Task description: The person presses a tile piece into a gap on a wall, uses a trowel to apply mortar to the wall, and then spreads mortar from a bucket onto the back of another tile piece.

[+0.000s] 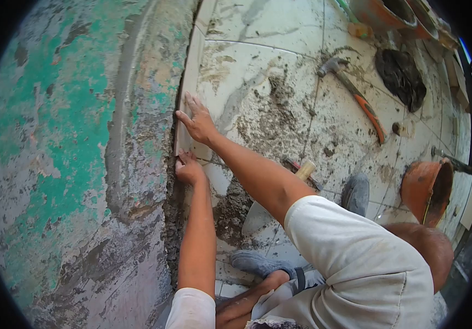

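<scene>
A narrow pale skirting tile (184,88) stands on edge against the foot of a wall (77,164) with peeling green paint. My right hand (198,125) lies flat on the tile's face, fingers spread, their tips at its top edge by the wall. Just below it, my left hand (189,169) has its fingers curled over the tile's lower end. Grey mortar (173,219) fills the rough joint along the wall below my hands. Both my arms reach in from the lower right, in white sleeves.
The marble-patterned floor tiles (258,33) are smeared with mortar. An orange-handled hammer (357,93), a trowel (258,216) with a wooden handle, a tipped orange bucket (425,189), a black bag (400,77) and more orange buckets (384,11) lie around. My grey shoes (258,263) are below.
</scene>
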Demonstrator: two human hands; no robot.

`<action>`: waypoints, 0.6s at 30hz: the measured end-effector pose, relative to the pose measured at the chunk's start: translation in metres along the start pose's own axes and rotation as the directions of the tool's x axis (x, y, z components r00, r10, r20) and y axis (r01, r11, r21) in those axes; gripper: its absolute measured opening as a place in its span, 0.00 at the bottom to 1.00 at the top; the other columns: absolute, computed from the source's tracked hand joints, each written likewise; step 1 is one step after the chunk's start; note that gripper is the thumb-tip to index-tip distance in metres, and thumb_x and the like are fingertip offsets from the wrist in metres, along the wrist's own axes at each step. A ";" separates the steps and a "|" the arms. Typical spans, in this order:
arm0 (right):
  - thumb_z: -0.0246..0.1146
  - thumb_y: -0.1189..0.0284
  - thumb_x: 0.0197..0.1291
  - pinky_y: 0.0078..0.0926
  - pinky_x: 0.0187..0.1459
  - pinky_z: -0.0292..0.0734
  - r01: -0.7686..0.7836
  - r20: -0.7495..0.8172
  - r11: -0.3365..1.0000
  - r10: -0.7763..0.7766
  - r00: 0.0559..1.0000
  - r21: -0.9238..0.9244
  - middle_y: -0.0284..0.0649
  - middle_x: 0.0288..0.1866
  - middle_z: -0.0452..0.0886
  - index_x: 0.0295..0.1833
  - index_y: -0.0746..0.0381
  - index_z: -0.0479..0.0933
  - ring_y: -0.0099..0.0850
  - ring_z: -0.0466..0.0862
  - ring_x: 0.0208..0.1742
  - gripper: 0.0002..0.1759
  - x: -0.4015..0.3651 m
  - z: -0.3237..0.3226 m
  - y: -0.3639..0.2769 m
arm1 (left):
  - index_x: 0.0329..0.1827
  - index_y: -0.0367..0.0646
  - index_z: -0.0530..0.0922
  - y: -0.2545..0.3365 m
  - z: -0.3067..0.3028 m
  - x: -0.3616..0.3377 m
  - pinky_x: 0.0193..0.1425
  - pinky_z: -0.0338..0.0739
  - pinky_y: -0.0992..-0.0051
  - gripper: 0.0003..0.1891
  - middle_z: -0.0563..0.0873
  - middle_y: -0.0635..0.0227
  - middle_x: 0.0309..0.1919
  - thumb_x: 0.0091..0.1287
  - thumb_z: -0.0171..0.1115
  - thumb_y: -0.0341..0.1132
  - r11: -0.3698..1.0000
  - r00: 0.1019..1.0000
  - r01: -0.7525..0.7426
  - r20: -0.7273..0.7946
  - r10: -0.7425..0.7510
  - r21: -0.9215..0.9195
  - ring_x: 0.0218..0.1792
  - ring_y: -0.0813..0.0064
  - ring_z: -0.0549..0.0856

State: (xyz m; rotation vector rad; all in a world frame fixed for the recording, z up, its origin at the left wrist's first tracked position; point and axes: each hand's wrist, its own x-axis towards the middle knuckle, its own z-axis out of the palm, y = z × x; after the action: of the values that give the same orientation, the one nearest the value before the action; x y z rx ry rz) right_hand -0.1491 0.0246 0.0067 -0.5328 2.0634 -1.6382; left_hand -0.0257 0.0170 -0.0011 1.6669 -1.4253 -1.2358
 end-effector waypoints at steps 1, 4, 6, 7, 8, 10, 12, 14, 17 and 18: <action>0.54 0.44 0.66 0.45 0.75 0.52 -0.012 0.009 1.000 0.012 1.000 -0.012 0.63 0.76 0.56 0.80 0.51 0.50 0.59 0.57 0.75 0.43 0.000 -0.002 0.000 | 0.46 0.23 0.78 0.001 -0.001 0.001 0.47 0.85 0.69 0.26 0.87 0.47 0.39 0.74 0.56 0.47 1.000 0.999 0.014 0.037 -0.015 0.012 0.43 0.61 0.89; 0.54 0.44 0.66 0.44 0.74 0.53 -0.048 0.004 0.999 0.048 0.999 -0.008 0.63 0.76 0.56 0.80 0.53 0.50 0.59 0.57 0.75 0.44 -0.002 -0.003 -0.003 | 0.49 0.22 0.75 0.003 -0.002 -0.003 0.52 0.85 0.68 0.26 0.86 0.45 0.44 0.76 0.53 0.47 1.000 0.996 0.012 0.092 -0.015 0.025 0.47 0.59 0.88; 0.54 0.45 0.66 0.44 0.74 0.54 -0.042 0.012 0.999 0.042 0.999 -0.003 0.63 0.75 0.57 0.80 0.56 0.49 0.60 0.58 0.75 0.44 -0.004 -0.006 -0.004 | 0.53 0.22 0.74 0.002 -0.003 -0.001 0.52 0.85 0.67 0.25 0.85 0.44 0.45 0.77 0.51 0.45 1.000 0.996 -0.002 0.086 0.000 0.015 0.48 0.60 0.87; 0.54 0.45 0.66 0.44 0.74 0.54 -0.057 0.004 0.998 0.057 0.998 0.003 0.63 0.75 0.57 0.80 0.56 0.49 0.60 0.58 0.75 0.44 -0.005 -0.008 -0.005 | 0.53 0.22 0.74 0.000 -0.004 -0.001 0.52 0.85 0.67 0.25 0.85 0.44 0.45 0.77 0.51 0.45 1.000 0.995 -0.002 0.095 -0.001 0.030 0.48 0.60 0.87; 0.54 0.46 0.67 0.44 0.74 0.53 -0.058 0.022 0.998 0.058 0.998 0.004 0.63 0.76 0.56 0.80 0.57 0.49 0.59 0.57 0.75 0.45 -0.005 -0.010 -0.007 | 0.52 0.23 0.75 -0.002 -0.003 0.001 0.53 0.85 0.68 0.25 0.86 0.45 0.44 0.76 0.52 0.45 1.000 0.995 -0.017 0.103 0.016 0.006 0.48 0.61 0.87; 0.55 0.50 0.67 0.46 0.70 0.61 0.005 -0.026 0.996 -0.007 1.000 -0.091 0.67 0.68 0.66 0.78 0.65 0.47 0.60 0.65 0.70 0.45 -0.002 -0.008 -0.010 | 0.51 0.23 0.76 -0.004 -0.005 0.001 0.53 0.85 0.68 0.25 0.86 0.46 0.42 0.76 0.52 0.46 0.999 0.994 -0.035 0.107 0.036 -0.014 0.47 0.61 0.87; 0.55 0.53 0.66 0.47 0.66 0.66 -0.116 0.027 0.991 0.118 0.993 -0.063 0.67 0.61 0.71 0.78 0.67 0.47 0.60 0.71 0.64 0.45 -0.005 -0.023 -0.029 | 0.48 0.27 0.79 -0.005 -0.011 0.000 0.49 0.84 0.67 0.22 0.87 0.47 0.38 0.75 0.55 0.44 0.951 0.974 -0.190 0.170 0.151 0.242 0.44 0.60 0.89; 0.56 0.56 0.65 0.48 0.62 0.71 -0.233 0.083 0.972 0.236 0.968 -0.043 0.67 0.55 0.77 0.77 0.69 0.48 0.61 0.77 0.58 0.44 -0.009 -0.038 -0.044 | 0.46 0.28 0.80 -0.008 -0.018 -0.001 0.47 0.82 0.65 0.20 0.88 0.48 0.36 0.73 0.57 0.43 0.828 0.932 -0.359 0.211 0.294 0.430 0.41 0.57 0.88; 0.54 0.62 0.65 0.47 0.54 0.78 -0.284 0.033 0.945 0.293 0.956 -0.161 0.61 0.45 0.82 0.71 0.72 0.58 0.56 0.83 0.49 0.35 -0.012 -0.044 -0.044 | 0.43 0.32 0.82 -0.011 -0.022 -0.007 0.44 0.79 0.59 0.18 0.87 0.48 0.35 0.70 0.61 0.42 0.610 0.795 -0.605 0.343 0.500 0.512 0.38 0.48 0.86; 0.55 0.63 0.64 0.49 0.52 0.78 -0.319 -0.020 0.937 0.320 0.947 -0.141 0.63 0.43 0.81 0.64 0.72 0.63 0.57 0.83 0.47 0.29 -0.009 -0.040 -0.033 | 0.42 0.33 0.82 -0.010 -0.023 -0.011 0.43 0.78 0.55 0.16 0.86 0.48 0.36 0.69 0.62 0.42 0.570 0.711 -0.702 0.394 0.582 0.426 0.38 0.42 0.84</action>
State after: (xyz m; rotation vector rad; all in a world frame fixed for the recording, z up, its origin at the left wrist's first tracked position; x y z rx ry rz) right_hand -0.1639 0.0544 0.0477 -0.2270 2.1431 -1.3085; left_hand -0.0007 0.0271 0.0014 1.1055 -2.4268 -0.5889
